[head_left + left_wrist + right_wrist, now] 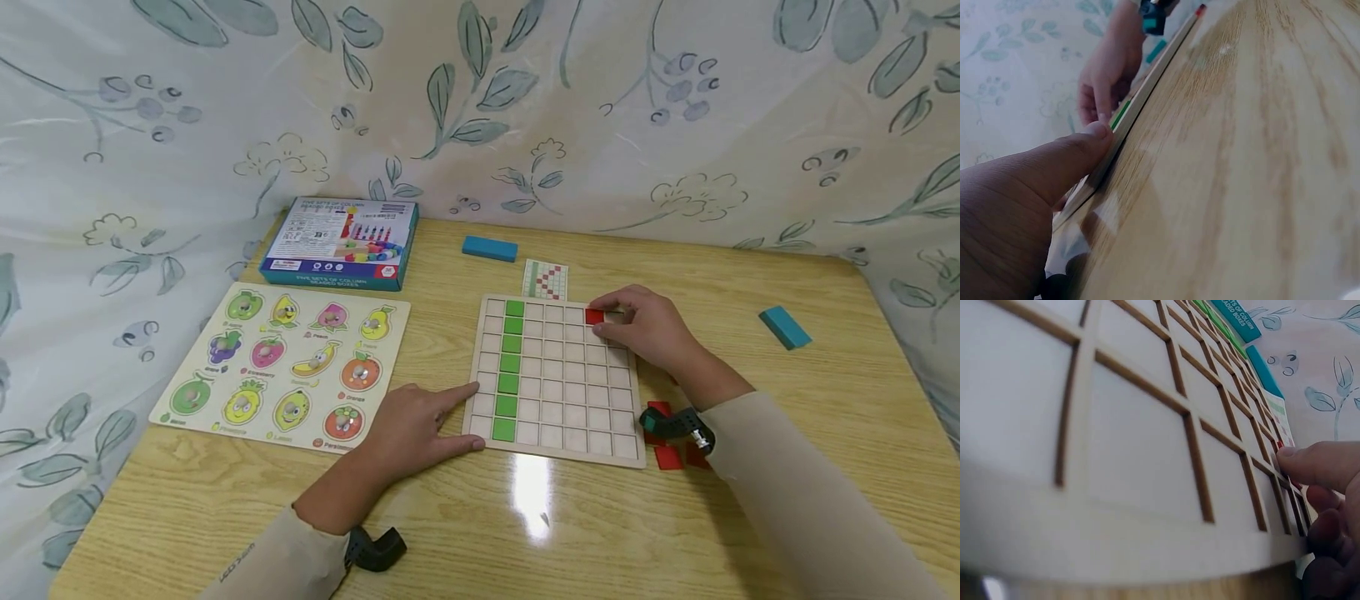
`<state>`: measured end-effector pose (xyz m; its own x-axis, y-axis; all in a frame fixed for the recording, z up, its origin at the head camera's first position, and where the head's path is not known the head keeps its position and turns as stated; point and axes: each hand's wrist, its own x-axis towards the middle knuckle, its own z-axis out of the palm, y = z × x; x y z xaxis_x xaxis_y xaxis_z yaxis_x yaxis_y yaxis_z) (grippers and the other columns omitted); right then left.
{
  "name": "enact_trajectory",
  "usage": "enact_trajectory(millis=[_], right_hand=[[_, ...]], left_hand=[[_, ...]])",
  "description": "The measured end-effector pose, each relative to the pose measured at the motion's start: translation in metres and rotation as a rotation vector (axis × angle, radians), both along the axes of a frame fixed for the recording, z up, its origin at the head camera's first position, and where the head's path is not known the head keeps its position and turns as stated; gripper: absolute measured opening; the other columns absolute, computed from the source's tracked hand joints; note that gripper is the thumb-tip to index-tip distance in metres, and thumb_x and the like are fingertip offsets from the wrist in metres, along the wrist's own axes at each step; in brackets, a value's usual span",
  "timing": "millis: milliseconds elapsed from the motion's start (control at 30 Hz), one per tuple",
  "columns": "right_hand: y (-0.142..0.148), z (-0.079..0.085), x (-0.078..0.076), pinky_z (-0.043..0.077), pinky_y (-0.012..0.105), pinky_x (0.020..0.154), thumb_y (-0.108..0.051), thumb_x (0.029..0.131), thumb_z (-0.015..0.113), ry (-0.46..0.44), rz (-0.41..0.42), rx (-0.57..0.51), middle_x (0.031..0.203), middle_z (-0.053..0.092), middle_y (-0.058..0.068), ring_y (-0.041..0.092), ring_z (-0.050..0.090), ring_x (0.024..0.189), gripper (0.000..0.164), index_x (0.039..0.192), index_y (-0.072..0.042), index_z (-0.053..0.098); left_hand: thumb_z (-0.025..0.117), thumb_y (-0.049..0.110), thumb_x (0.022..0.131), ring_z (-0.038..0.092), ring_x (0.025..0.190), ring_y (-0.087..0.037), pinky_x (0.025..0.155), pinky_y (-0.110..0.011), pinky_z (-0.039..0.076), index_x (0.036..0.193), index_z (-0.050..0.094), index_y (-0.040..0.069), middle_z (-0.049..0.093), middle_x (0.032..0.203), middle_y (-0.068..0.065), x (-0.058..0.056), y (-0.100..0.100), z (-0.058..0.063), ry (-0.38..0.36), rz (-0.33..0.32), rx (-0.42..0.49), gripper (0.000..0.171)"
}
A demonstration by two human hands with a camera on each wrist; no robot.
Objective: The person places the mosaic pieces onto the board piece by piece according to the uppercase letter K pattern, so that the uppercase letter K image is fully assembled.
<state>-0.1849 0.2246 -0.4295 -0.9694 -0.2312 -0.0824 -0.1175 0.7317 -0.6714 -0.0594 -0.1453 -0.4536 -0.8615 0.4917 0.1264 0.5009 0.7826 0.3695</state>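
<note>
A wooden grid board (557,457) lies on the table, with several green square tiles (511,342) filling its second column from the left. My right hand (651,325) is over the top row towards the right, pinching a red square tile (594,317) between thumb and index finger. In the right wrist view, the thumb (1313,464) covers most of that tile. My left hand (408,425) steadies the board's left side; its extended index fingertip and thumb touch the edge. The left wrist view shows that thumb (1075,153) against the board's rim.
Loose red tiles (669,457) lie by the board's lower right, under the right forearm. A small pattern card (545,279) sits behind the board. Left are a fruit puzzle board (300,300) and a box (341,242). Blue blocks (490,248) lie behind and far right.
</note>
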Motion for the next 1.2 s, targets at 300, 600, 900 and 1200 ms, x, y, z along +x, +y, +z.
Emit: enact_trajectory(millis=[300, 600, 900, 1200], right_hand=[[0.019, 0.007, 0.006, 0.046, 0.040, 0.075, -0.029, 0.098, 0.081, 0.030, 0.019, 0.028, 0.126, 0.065, 0.007, 0.027, 0.055, 0.088, 0.038, 0.133, -0.015, 0.074], [0.045, 0.012, 0.024, 0.049, 0.035, 0.066, -0.029, 0.098, 0.081, 0.018, 0.057, 0.121, 0.125, 0.064, 0.009, 0.027, 0.056, 0.089, 0.037, 0.132, -0.015, 0.075], [0.075, 0.011, 0.045, 0.046, 0.032, 0.064, -0.030, 0.097, 0.083, 0.056, 0.068, 0.166, 0.115, 0.065, 0.006, 0.024, 0.054, 0.082, 0.037, 0.129, -0.015, 0.076], [0.096, 0.000, 0.067, 0.040, 0.030, 0.055, -0.024, 0.092, 0.088, 0.143, 0.095, 0.140, 0.101, 0.060, 0.003, 0.015, 0.047, 0.071, 0.037, 0.126, -0.013, 0.076]], left_hand=[[0.078, 0.067, 0.087, 0.046, 0.060, -0.007, 0.071, -0.036, 0.048, 0.147, 0.068, 0.022, 0.050, 0.055, 0.011, 0.000, 0.000, 0.001, 0.000, -0.002, 0.005, 0.076], [0.079, 0.068, 0.087, 0.045, 0.059, -0.007, 0.071, -0.035, 0.046, 0.148, 0.068, 0.023, 0.048, 0.054, 0.011, 0.001, 0.001, 0.002, -0.008, 0.003, 0.004, 0.077], [0.079, 0.067, 0.086, 0.045, 0.058, -0.006, 0.070, -0.035, 0.046, 0.148, 0.068, 0.022, 0.046, 0.053, 0.012, 0.001, 0.000, 0.002, 0.006, 0.000, 0.010, 0.077], [0.079, 0.067, 0.087, 0.046, 0.059, -0.005, 0.070, -0.035, 0.047, 0.147, 0.068, 0.023, 0.045, 0.053, 0.013, 0.001, 0.000, 0.000, 0.002, 0.000, 0.025, 0.076]])
